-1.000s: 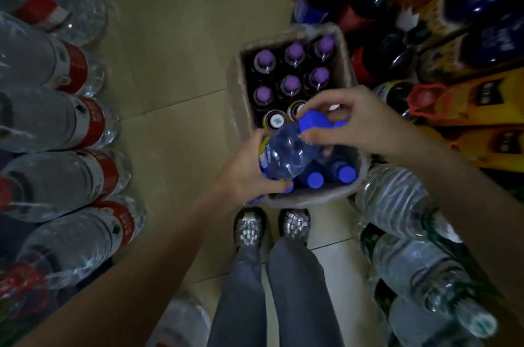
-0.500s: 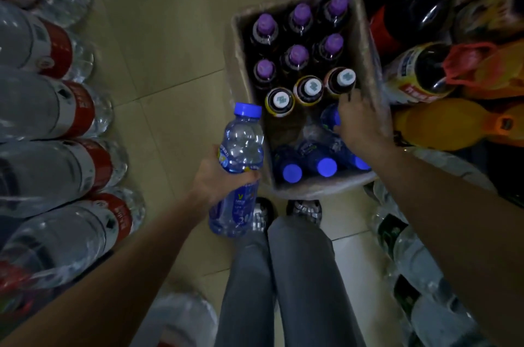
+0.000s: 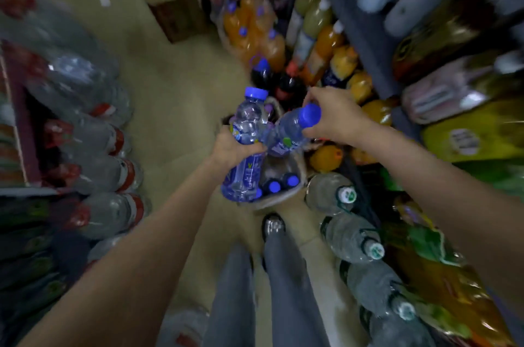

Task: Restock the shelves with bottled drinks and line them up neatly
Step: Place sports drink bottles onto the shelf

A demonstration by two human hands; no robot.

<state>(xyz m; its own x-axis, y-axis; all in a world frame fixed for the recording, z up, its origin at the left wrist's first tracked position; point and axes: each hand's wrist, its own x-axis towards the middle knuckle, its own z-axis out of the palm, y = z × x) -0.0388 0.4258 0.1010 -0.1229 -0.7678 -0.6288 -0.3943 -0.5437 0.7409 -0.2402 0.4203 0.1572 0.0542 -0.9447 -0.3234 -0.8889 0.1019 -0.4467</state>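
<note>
- Two small clear plastic bottles with blue caps are up in the middle of the frame.
- Left hand (image 3: 231,148) grips the upright clear bottle (image 3: 245,148) round its middle.
- Right hand (image 3: 337,117) pinches the tilted clear bottle (image 3: 286,131) by its cap.
- Under them sits the brown cardboard box (image 3: 297,173) with more blue-capped bottles.
- I think this is the picking-up step; next, carry both to a shelf and stand them straight.

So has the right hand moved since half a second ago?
Yes. The right hand has come up out of the box, now holding a blue-capped bottle by its neck above it.
</note>
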